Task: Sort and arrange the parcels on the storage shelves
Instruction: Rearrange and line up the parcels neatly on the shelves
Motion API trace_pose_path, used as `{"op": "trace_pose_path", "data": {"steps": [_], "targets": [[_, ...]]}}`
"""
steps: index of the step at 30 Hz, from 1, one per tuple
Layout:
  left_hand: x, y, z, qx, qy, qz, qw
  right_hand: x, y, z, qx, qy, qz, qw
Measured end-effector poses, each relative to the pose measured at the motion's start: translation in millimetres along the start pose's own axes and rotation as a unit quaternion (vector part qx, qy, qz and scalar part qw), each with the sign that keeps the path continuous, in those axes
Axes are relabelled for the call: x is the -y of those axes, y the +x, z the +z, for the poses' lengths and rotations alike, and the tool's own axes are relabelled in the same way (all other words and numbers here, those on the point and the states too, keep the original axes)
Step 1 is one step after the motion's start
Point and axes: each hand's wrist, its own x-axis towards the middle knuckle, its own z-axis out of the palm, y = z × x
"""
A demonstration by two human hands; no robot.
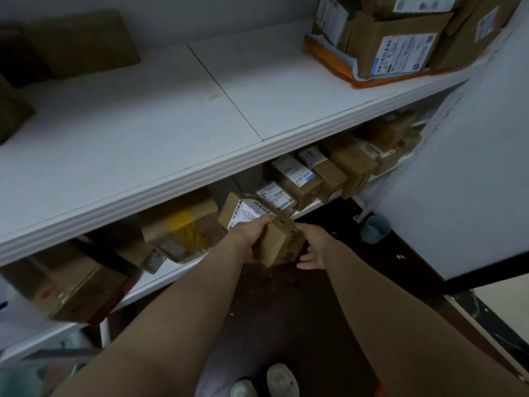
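Observation:
A small brown cardboard parcel (282, 243) is held between both hands in front of the lower shelf's edge. My left hand (253, 234) grips its left side, fingers curled over the top. My right hand (313, 247) holds its right side and underside. Just behind it on the lower shelf (183, 269) lies a parcel with a white label (243, 214). A row of labelled brown parcels (309, 176) runs to the right along that shelf.
The white upper shelf (171, 124) carries flat brown parcels (77, 44) at far left and a stack of labelled boxes (400, 44) at far right. Larger boxes (65, 285) fill the lower shelf's left. A grey cup (375, 228) stands on the dark floor. A white panel (472, 181) stands right.

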Motion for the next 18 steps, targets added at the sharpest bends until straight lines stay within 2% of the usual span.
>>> {"op": "trace_pose_path", "data": {"steps": [2, 4, 9, 12, 15, 18], "targets": [[4, 7, 7, -0.035, 0.014, 0.003, 0.999, -2, 8, 1, -0.046, -0.066, -0.101, 0.992], [7, 14, 14, -0.059, 0.036, 0.004, 0.998, -4, 15, -3, -0.023, -0.104, -0.152, 0.983], [10, 33, 22, -0.098, 0.063, 0.023, 0.993, -7, 26, -16, 0.102, -0.219, -0.144, 0.960], [13, 51, 25, -0.082, 0.097, 0.028, 0.991, -13, 37, -14, 0.095, -0.259, -0.146, 0.950], [15, 57, 25, -0.081, 0.139, 0.036, 0.986, -16, 48, -8, 0.085, -0.253, -0.148, 0.952], [16, 61, 17, -0.099, 0.098, 0.039, 0.989, -13, 59, 2, 0.089, -0.244, -0.131, 0.957]]}}
